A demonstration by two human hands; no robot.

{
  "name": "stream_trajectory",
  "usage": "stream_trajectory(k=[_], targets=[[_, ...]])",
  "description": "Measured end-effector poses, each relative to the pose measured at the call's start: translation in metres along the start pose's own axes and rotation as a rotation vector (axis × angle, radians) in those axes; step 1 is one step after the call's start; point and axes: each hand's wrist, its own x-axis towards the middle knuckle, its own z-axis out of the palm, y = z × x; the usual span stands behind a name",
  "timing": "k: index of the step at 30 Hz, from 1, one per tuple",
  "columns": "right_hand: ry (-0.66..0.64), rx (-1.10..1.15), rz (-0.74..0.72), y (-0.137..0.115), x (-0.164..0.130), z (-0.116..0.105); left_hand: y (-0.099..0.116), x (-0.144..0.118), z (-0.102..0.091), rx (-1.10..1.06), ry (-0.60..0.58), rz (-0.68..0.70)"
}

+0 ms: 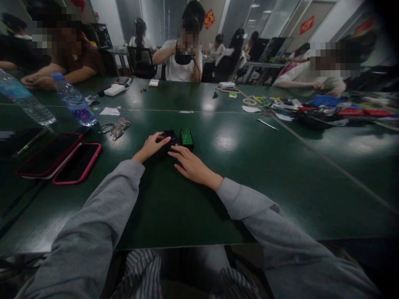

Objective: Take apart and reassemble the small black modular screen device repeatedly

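A small black case part (171,133) lies on the green table, with a dark inner face turned up. Right beside it sits a matching black case holding a green circuit board (186,137). My left hand (152,146) grips the left side of the black case part between thumb and fingers. Stretched out and apart, the fingers of my right hand (193,164) reach the near edge of that same part, close to the circuit board. Whether the right fingertips press on it I cannot tell.
Phones with red and pink cases (77,164), glasses (117,129) and a water bottle (75,99) stand or lie at the left. A thin metal tool (267,124) and tangled cables (314,109) lie at the right. Several people sit around the table (249,166).
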Motion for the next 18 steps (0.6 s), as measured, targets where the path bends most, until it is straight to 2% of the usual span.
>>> stream_trajectory(k=[18], targets=[[-0.004,-0.002,-0.005,-0.0007,0.0001,-0.0013,0.0026,-0.0008,-0.0013,-0.118,-0.021,-0.124]])
